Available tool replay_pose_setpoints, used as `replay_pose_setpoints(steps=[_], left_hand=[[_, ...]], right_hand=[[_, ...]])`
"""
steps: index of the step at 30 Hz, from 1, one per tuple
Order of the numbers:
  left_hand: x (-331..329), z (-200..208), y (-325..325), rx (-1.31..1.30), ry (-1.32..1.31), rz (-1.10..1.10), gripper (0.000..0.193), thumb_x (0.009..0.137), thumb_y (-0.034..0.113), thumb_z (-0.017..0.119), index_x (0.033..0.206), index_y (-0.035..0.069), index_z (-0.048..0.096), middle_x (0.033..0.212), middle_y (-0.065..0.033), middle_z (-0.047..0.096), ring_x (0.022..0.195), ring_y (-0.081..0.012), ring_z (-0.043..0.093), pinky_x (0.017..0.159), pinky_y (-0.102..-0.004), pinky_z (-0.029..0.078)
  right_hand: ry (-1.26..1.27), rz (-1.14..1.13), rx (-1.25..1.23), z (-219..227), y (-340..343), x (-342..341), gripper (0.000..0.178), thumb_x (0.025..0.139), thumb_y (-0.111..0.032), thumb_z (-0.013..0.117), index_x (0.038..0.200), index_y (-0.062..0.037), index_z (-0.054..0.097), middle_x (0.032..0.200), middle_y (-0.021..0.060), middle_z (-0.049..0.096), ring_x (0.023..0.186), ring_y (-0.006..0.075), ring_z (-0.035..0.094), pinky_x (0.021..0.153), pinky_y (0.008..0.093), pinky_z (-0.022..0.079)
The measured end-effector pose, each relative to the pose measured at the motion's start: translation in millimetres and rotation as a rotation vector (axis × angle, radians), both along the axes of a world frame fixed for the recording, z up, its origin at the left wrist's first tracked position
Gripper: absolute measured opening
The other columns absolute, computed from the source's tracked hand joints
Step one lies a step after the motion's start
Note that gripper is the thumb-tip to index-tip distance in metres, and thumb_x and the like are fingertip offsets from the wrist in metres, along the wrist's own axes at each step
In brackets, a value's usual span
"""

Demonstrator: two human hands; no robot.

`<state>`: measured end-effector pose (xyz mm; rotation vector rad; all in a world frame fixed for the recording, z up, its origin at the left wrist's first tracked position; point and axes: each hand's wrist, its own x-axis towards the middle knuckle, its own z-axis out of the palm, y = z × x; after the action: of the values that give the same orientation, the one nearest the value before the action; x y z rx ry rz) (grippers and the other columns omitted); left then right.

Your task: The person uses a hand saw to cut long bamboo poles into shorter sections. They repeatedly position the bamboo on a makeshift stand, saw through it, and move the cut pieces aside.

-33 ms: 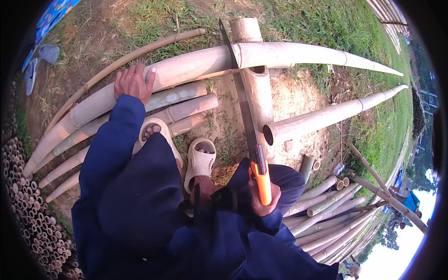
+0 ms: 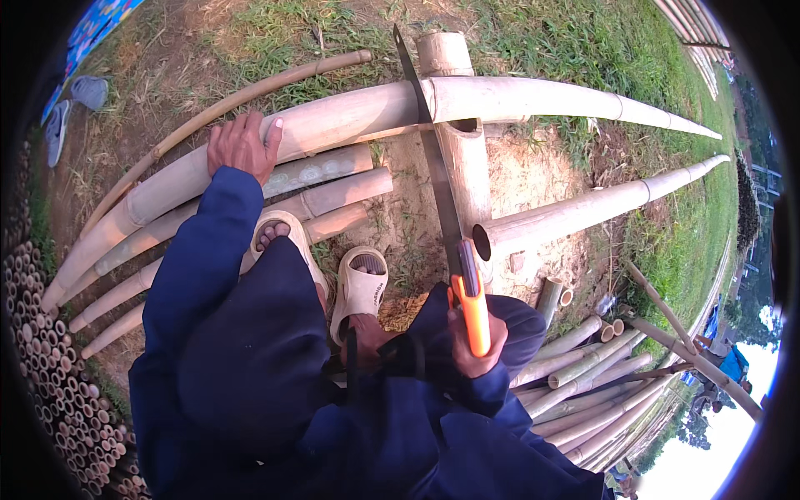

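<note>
left hand (image 2: 242, 146) flat on bamboo pole (image 2: 358, 117) | right hand (image 2: 475, 346) gripping saw (image 2: 442, 192) | blade in pole

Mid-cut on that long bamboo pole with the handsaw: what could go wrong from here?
1. The left hand presses on the bamboo pole on the same side as the saw blade; a jump of the blade could reach it.
2. The feet are in open sandals right below the cut, so a dropped offcut may hit toes.
3. The pole rests on a single upright post; it may roll or pinch the blade as the cut deepens.
</note>
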<state>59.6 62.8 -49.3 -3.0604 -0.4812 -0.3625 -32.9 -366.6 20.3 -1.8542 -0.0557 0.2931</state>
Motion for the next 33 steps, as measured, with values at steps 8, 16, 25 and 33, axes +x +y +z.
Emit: replay_pose_setpoints(steps=[8, 16, 25, 33], left_hand=[[-3.1, -8.4, 9.9, 0.009, -0.055, -0.048, 0.042, 0.101, 0.047, 0.054, 0.105, 0.008, 0.069, 0.101, -0.0136, 0.072, 0.096, -0.0323, 0.067, 0.091, -0.0453, 0.045], [0.7, 0.0, 0.9, -0.023, 0.026, -0.003, 0.043, 0.101, 0.049, 0.054, 0.106, 0.008, 0.068, 0.102, -0.0132, 0.072, 0.098, -0.0322, 0.067, 0.091, -0.0458, 0.046], [0.2, -1.4, 14.0, -0.011, -0.028, 0.002, 0.045, 0.102, 0.050, 0.053, 0.107, 0.008, 0.070, 0.102, -0.0133, 0.073, 0.098, -0.0327, 0.068, 0.093, -0.0463, 0.046], [1.5, -5.6, 4.3, -0.002, -0.012, -0.004, 0.044, 0.101, 0.049, 0.054, 0.107, 0.008, 0.070, 0.103, -0.0139, 0.073, 0.097, -0.0331, 0.068, 0.094, -0.0468, 0.045]], right_hand=[[0.046, 0.114, -0.064, 38.4, 62.1, 96.5, 0.013, 0.094, -0.007, 0.070, 0.095, 0.0055, 0.067, 0.072, 0.0088, 0.066, 0.065, 0.0119, 0.058, 0.062, 0.0320, 0.049], [0.092, 0.114, -0.169, 78.7, 24.4, 72.6, 0.020, 0.095, -0.003, 0.068, 0.112, 0.0076, 0.070, 0.081, 0.0087, 0.071, 0.071, 0.0118, 0.064, 0.070, 0.0288, 0.052], [0.050, 0.108, -0.102, 44.4, 13.0, 40.9, 0.019, 0.094, -0.006, 0.071, 0.109, 0.0053, 0.070, 0.077, 0.0083, 0.069, 0.069, 0.0140, 0.064, 0.066, 0.0308, 0.052], [-0.011, 0.061, -0.109, 21.5, 46.6, 85.7, 0.016, 0.093, -0.011, 0.071, 0.093, 0.0053, 0.069, 0.063, 0.0077, 0.061, 0.056, 0.0130, 0.056, 0.055, 0.0324, 0.047]])
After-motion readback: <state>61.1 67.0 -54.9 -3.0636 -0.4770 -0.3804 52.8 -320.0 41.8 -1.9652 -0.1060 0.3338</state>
